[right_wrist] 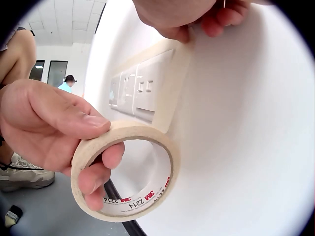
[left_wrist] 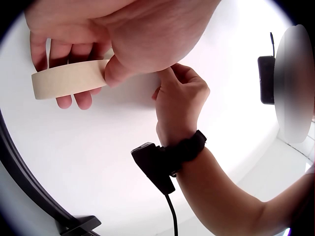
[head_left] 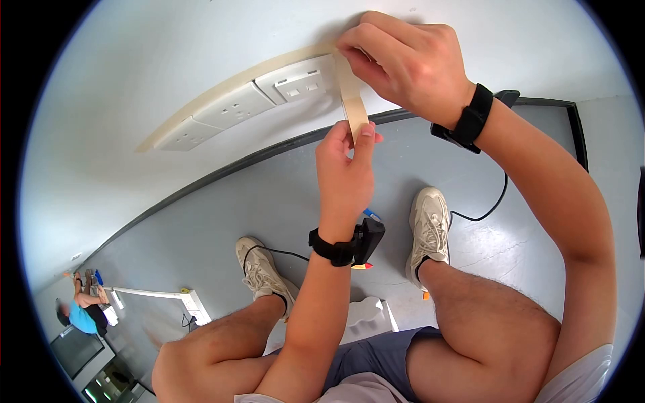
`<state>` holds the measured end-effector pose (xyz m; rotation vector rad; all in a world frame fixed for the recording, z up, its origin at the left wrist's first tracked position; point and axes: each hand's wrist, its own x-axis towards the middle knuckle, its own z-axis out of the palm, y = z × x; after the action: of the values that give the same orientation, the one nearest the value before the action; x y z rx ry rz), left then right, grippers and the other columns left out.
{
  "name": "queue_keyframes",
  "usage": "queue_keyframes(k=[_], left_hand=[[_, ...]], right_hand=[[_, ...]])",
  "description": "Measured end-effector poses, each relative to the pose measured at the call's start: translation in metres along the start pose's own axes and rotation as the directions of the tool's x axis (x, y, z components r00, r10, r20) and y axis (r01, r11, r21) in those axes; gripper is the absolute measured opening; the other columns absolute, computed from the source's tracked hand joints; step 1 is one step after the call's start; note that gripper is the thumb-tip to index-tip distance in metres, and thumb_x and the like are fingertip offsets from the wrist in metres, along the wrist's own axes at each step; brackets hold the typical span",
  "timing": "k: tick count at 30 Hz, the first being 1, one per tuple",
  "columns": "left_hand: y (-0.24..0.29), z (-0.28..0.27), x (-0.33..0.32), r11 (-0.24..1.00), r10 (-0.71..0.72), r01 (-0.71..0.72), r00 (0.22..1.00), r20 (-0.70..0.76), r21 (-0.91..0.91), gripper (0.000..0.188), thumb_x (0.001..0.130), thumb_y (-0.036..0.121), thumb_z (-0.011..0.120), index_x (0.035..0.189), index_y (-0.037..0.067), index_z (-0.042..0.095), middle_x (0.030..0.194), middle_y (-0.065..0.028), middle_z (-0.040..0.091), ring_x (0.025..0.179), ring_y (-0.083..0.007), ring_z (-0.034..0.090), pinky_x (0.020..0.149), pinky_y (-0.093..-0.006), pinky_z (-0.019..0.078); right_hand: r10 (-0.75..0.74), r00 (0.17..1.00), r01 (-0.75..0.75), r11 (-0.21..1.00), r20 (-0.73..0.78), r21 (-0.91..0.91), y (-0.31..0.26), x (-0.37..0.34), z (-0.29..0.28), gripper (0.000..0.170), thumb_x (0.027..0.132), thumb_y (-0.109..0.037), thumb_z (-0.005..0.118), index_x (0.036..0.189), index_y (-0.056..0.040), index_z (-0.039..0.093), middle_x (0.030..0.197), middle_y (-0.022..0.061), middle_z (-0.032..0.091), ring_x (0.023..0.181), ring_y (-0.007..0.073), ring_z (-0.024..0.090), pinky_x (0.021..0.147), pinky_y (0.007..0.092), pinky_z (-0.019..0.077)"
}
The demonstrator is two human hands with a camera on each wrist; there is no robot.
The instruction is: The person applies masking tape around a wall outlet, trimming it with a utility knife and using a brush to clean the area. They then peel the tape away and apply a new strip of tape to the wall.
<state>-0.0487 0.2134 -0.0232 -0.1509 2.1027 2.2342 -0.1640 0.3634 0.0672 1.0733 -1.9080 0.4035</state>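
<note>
A roll of masking tape [right_wrist: 129, 130] is held by my left hand [head_left: 346, 171], thumb on the outer face and fingers through the ring. From it a strip of tape [head_left: 346, 77] runs up the wall beside the end of a row of white socket panels [head_left: 232, 107]. At the upper corner of that row, my right hand [head_left: 416, 64] has its fingers curled, thumb and fingertips pinching the tape against the wall. Another tape strip [head_left: 269, 65] lines the top edge of the panels.
Black skirting [head_left: 248, 158] runs along the wall base above the grey floor [head_left: 201, 208]. Two beige shoes [head_left: 430, 225] stand on the floor, with a black cable [head_left: 480, 218] trailing by them. A brush [right_wrist: 13, 215] lies low at left. Far off sits another person [head_left: 84, 316].
</note>
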Motion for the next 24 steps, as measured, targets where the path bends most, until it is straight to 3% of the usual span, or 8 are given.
queue_keyframes(k=[6,8,15,21,24], left_hand=[[0.0001,0.0015,0.0004,1.000,-0.013,0.013,1.000,-0.001,0.000,0.036,0.113,0.026,0.067,0.124,-0.008,0.070,0.113,-0.0069,0.075,0.101,-0.0138,0.071,0.096,-0.0303,0.0522],[-0.0025,0.0045,-0.0009,0.999,0.037,-0.038,0.998,-0.044,-0.016,0.032,0.112,0.025,0.066,0.113,-0.007,0.071,0.098,-0.0084,0.076,0.094,-0.0133,0.068,0.083,-0.0300,0.0519],[-0.0002,0.0056,-0.0015,0.999,0.036,-0.037,0.999,-0.038,-0.027,0.031,0.112,0.024,0.066,0.112,-0.007,0.070,0.097,-0.0085,0.075,0.093,-0.0133,0.066,0.086,-0.0307,0.0518],[-0.0020,0.0043,-0.0005,0.999,0.038,-0.039,0.999,-0.039,-0.026,0.031,0.112,0.025,0.067,0.111,-0.006,0.070,0.097,-0.0083,0.075,0.092,-0.0135,0.065,0.086,-0.0310,0.0515],[-0.0035,0.0021,-0.0012,1.000,0.017,-0.016,1.000,0.003,-0.026,0.034,0.113,0.026,0.067,0.121,-0.007,0.069,0.108,-0.0054,0.073,0.099,-0.0124,0.069,0.092,-0.0288,0.0508]], right_hand=[[0.035,0.999,-0.035,0.999,0.009,-0.002,-0.0026,0.0007,-0.0006,0.022,0.079,-0.003,0.085,0.094,-0.0125,0.071,0.081,-0.0030,0.068,0.058,0.0161,0.064,0.049,0.0298,0.0493],[0.029,1.000,-0.028,1.000,-0.009,0.009,-0.0038,0.0008,-0.0032,0.022,0.079,-0.003,0.085,0.094,-0.0126,0.072,0.081,-0.0029,0.068,0.059,0.0159,0.064,0.049,0.0295,0.0495],[0.046,0.999,-0.046,0.999,0.006,-0.012,-0.0052,0.0029,-0.0030,0.023,0.078,-0.004,0.086,0.095,-0.0129,0.072,0.081,-0.0032,0.068,0.059,0.0155,0.064,0.050,0.0287,0.0501],[0.187,0.982,-0.187,0.982,-0.008,0.016,-0.0090,0.0034,-0.0029,0.024,0.084,-0.011,0.090,0.096,-0.0135,0.070,0.074,-0.0058,0.065,0.059,0.0110,0.065,0.049,0.0260,0.0499],[0.167,0.985,-0.166,0.986,0.034,-0.031,-0.0080,0.0017,-0.0037,0.025,0.086,-0.015,0.092,0.095,-0.0136,0.068,0.070,-0.0067,0.064,0.058,0.0101,0.065,0.048,0.0257,0.0492]])
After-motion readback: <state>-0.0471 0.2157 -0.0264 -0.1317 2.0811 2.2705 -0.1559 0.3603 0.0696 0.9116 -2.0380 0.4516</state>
